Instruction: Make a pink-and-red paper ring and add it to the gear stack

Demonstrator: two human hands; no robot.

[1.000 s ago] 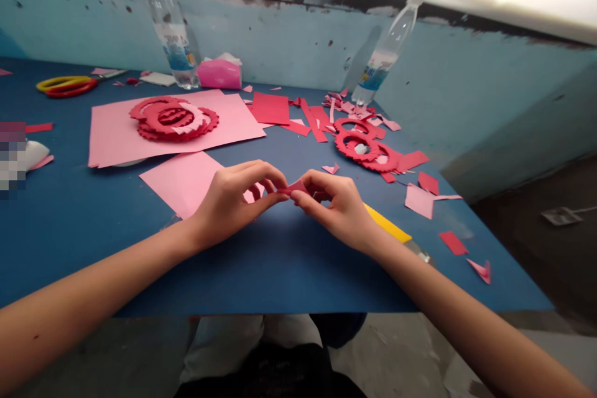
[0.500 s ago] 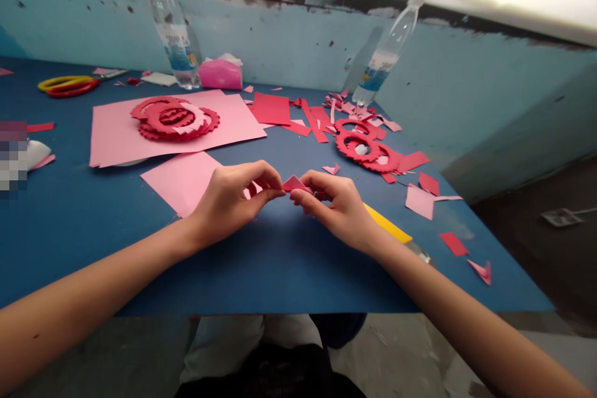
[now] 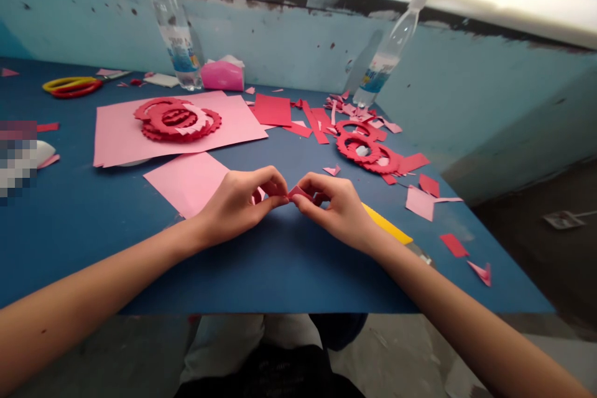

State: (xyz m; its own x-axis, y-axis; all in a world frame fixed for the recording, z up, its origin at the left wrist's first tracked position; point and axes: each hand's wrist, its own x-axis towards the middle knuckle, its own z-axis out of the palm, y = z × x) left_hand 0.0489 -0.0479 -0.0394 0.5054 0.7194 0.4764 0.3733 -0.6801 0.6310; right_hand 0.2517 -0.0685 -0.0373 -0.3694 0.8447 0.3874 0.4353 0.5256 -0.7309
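Note:
A small folded red paper piece (image 3: 298, 191) is held between my two hands above the blue table. My left hand (image 3: 247, 202) pinches its left end with thumb and fingers. On its other side, my right hand (image 3: 333, 204) grips it, the thumb lying over the front. The fingers cover much of the piece. A pink square sheet (image 3: 189, 180) lies partly behind my left hand. Under my right wrist a yellow object (image 3: 388, 224) sticks out.
Toothed red rings (image 3: 177, 119) lie on pink sheets (image 3: 112, 137); more rings (image 3: 357, 146) and scraps are at the right. Two bottles (image 3: 180, 53) (image 3: 377, 71), scissors (image 3: 74, 86) and a pink packet (image 3: 222, 74) stand or lie toward the wall.
The folded red piece sits slightly lower and is tilted, with my right thumb covering more of it. My left hand has shifted a little right.

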